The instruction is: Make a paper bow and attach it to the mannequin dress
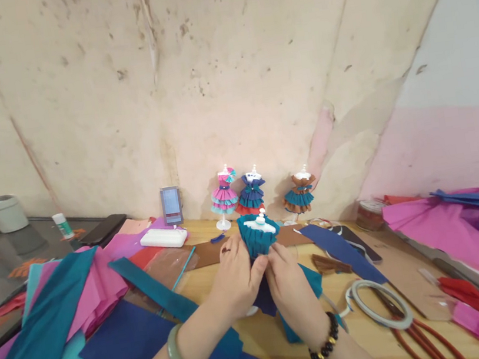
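Note:
A small white mannequin [261,221] wears a pleated teal paper bodice [259,241] in the middle of the view. Wrapped against the left side of the bodice is my left hand [240,271], its thumb pointing to the front. My right hand [282,268] pinches the bodice's lower right edge, close to the left thumb. Both hands hide the waist. Dark blue and teal paper [311,281] shows below and beside them.
Three dressed mannequins [224,196] stand by the wall. Coloured crepe paper [124,341] covers the left side. A tape roll [382,304] and red-handled scissors [422,339] lie right, beside brown board [414,280]. A phone [172,205] stands behind a white case [164,237].

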`<state>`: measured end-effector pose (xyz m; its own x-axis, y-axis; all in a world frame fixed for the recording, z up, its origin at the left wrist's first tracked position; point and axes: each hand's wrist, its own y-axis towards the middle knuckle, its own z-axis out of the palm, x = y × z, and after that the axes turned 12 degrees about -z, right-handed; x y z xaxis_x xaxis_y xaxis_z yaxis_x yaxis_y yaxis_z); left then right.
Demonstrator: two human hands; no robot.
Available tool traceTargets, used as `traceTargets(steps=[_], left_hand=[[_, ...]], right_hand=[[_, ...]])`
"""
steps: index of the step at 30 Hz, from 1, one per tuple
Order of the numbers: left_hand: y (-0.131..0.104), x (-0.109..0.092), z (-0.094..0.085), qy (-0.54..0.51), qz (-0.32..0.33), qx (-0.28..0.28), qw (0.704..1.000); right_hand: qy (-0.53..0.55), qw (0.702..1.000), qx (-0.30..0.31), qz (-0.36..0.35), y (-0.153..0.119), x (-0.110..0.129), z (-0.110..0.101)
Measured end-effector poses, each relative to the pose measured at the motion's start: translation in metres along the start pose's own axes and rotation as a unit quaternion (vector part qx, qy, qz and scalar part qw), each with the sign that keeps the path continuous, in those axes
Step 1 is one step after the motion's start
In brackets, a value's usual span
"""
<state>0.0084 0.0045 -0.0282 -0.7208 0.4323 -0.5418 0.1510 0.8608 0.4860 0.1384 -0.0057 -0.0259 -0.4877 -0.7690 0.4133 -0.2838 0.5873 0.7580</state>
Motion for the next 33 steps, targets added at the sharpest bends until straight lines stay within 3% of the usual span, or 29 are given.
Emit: traceTargets(steps=[3, 7, 13, 18, 24, 33], left_hand=[[-0.001, -0.003, 0.001, 0.021, -0.014, -0.011, 1.000], [0.003, -0.001, -0.003, 0.029, -0.007, -0.008, 1.000], [0.015, 0.015, -0.019, 0.030, 0.075, 0.033, 0.996], [0.021, 0.025, -0.028, -0.030, 0.110, 0.076, 0.991], [0.024, 0.030, -0.032, -0.189, 0.044, 0.083, 0.977], [0.028, 0.023, -0.029, -0.229, 0.022, 0.078, 0.970]], right_hand=[[0.026, 1.000, -0.012, 0.012, 0.001, 0.004, 0.003], [-0.016, 1.000, 0.005, -0.026, -0.001, -0.005, -0.001], [0.012, 0.997, 0.072, -0.016, 0.001, -0.015, -0.014], [0.088, 0.993, 0.075, -0.012, 0.005, -0.023, -0.023], [0.166, 0.982, 0.082, 0.037, 0.005, -0.035, -0.035], [0.131, 0.991, 0.005, 0.016, 0.009, -0.021, -0.023]])
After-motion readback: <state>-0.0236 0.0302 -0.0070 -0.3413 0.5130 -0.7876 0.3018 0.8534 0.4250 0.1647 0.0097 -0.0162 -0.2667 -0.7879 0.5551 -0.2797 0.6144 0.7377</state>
